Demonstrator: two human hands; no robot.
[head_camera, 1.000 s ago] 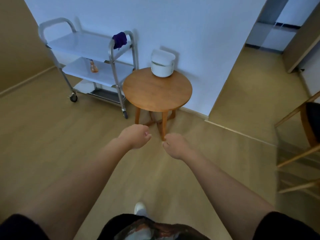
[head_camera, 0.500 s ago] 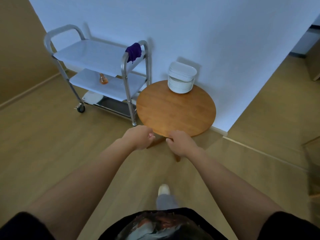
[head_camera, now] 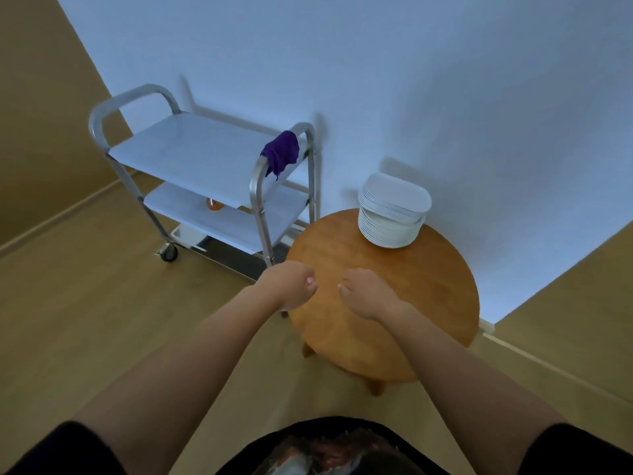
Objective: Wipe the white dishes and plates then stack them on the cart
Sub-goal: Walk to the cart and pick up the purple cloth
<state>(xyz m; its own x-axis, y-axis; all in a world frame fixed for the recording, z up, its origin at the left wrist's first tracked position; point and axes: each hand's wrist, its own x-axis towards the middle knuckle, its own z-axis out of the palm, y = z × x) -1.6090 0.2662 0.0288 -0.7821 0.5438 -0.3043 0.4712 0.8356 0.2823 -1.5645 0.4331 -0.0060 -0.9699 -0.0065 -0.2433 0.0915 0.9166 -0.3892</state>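
Nearest to me, the person's two bare forearms are reaching out over the near edge of the round orange-brown wooden table (head_camera: 428, 303). The left hand (head_camera: 289, 289) is hanging at the table's nine o'clock rim with fingers curled in and gripping nothing; the right hand (head_camera: 364, 293) is hovering just above the tabletop, fingers likewise loosely curled and holding nothing. The two hands are sitting close together, a small gap between them. Farther on, at the table's twelve o'clock edge by the pale wall, the stack of white dishes and plates (head_camera: 392, 214) is standing: round plates piled neatly below, rounded-rectangular dishes lying on top with their long axis running toward roughly four o'clock. From the right hand the stack is lying at about one o'clock, well apart, and that hand is looking like the nearer one. The china is looking clean-edged and evenly piled, though I cannot count the pieces. Beyond the left hand, at about eleven o'clock, the steel-framed cart with white shelves (head_camera: 191, 156) is standing beside the table, and the crumpled purple cloth (head_camera: 281, 156) is draping over its near handle, probably the first thing to fetch.
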